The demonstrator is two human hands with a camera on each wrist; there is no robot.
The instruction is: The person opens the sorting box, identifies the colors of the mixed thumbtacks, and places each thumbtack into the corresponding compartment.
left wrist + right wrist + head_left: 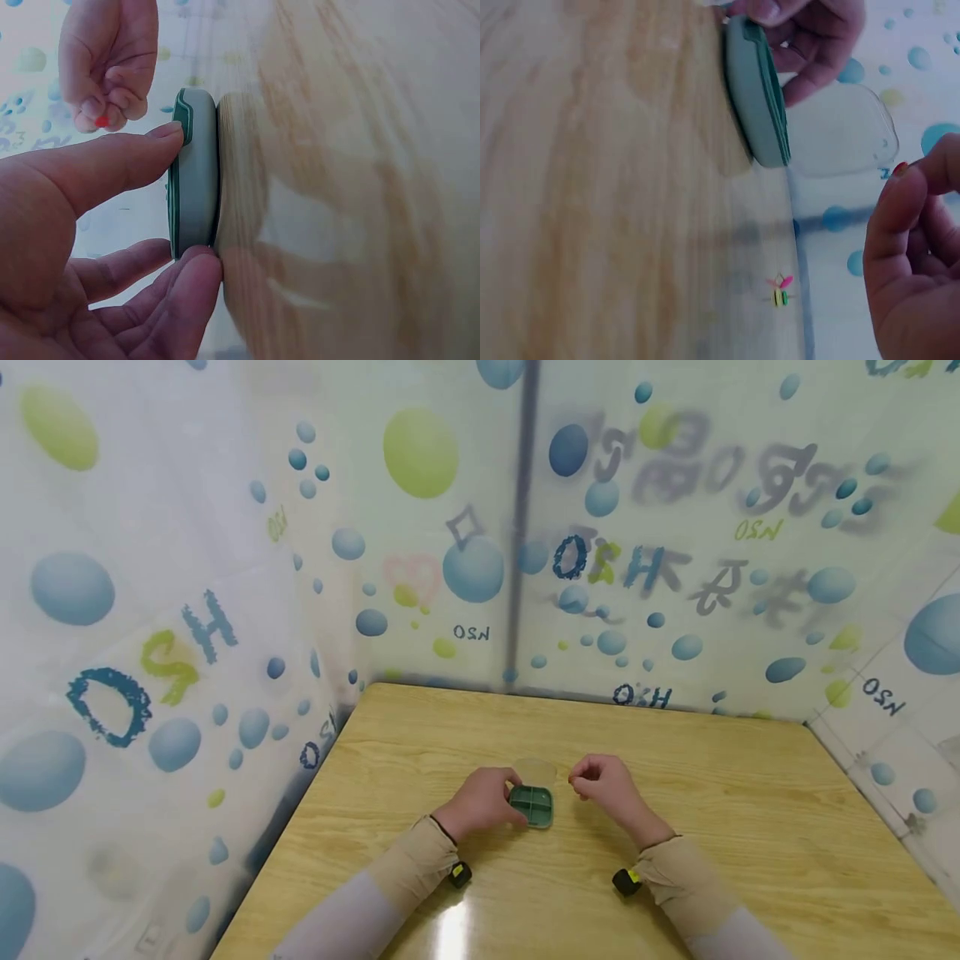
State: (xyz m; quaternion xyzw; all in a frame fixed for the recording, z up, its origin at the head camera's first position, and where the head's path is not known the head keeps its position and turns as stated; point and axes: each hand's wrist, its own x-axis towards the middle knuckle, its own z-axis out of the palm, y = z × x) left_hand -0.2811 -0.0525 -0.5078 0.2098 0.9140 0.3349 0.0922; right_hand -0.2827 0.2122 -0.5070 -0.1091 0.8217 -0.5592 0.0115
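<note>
My left hand holds a small green compartment box by its edges, thumb on one side and fingers on the other. The box lies on the table with its compartments facing up, and its clear lid stands open at the far side. To the right of the box, my right hand is raised above the table. Its thumb and forefinger pinch a tiny red piece, mostly hidden by the fingertips; its kind cannot be told.
Tiny pink, yellow and green pieces with thin wire-like ends lie on the wooden table near its far part. Curtains printed with bubbles enclose the table at the back and sides.
</note>
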